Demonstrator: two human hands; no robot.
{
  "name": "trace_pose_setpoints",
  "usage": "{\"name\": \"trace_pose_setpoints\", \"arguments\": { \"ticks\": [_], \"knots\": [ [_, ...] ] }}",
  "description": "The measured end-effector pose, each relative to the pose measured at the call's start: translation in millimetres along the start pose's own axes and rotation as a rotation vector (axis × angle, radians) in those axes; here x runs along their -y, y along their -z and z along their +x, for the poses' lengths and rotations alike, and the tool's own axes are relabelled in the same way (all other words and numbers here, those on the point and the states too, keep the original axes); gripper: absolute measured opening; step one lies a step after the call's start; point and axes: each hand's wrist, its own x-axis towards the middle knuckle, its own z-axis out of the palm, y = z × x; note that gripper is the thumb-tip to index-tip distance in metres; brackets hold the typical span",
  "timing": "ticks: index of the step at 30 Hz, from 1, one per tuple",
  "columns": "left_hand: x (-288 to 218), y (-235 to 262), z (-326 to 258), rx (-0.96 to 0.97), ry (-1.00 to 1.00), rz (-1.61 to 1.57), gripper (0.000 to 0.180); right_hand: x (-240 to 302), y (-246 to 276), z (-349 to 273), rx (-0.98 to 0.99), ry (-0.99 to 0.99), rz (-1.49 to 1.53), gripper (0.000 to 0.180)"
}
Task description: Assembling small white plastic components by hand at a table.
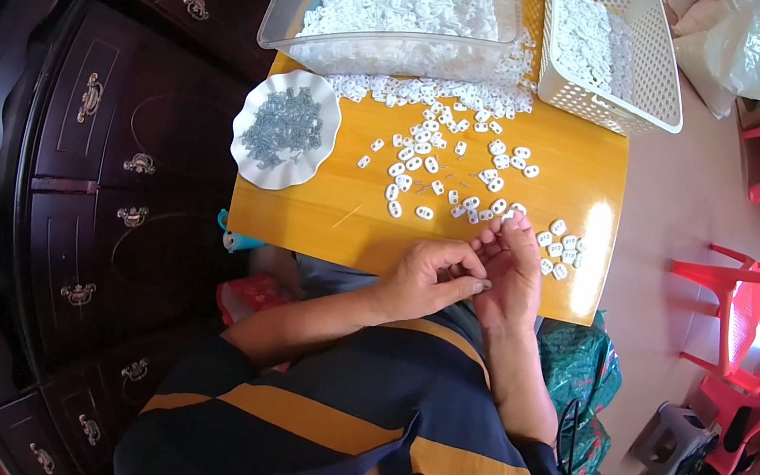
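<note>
My left hand (438,274) is closed, thumb and fingers pressed together next to the palm of my right hand (512,275). Whatever lies in its pinch is too small to make out. The fingers of my right hand are curled toward its thumb, and what they hold, if anything, is hidden. A small white two-holed oval piece (518,208) shows right at its fingertips; I cannot tell whether it is held or lies behind them. Scattered white oval pieces (414,164) lie beyond both hands, with thin metal pins (422,187) among them. To the right is a group of white pieces with dark marks (555,248).
On the yellow table (323,224), a scalloped white dish (246,147) holds small clear-grey parts. Behind are a clear plastic bin (279,26) heaped with white pieces and a perforated white basket (654,111). Dark drawers (119,140) stand left, red chairs (736,291) right.
</note>
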Motion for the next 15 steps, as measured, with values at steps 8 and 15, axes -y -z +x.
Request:
{"name": "trace_pose_setpoints", "arguments": {
  "ticks": [8,15],
  "knots": [
    [-12,5,-1,0.023,-0.055,0.037,0.018,0,-2,-1,0.023,-0.076,0.022,0.011],
    [-29,21,-2,-0.118,0.069,-0.069,0.023,-1,8,-6,0.039,0.122,-0.31,0.01]
  ]
}}
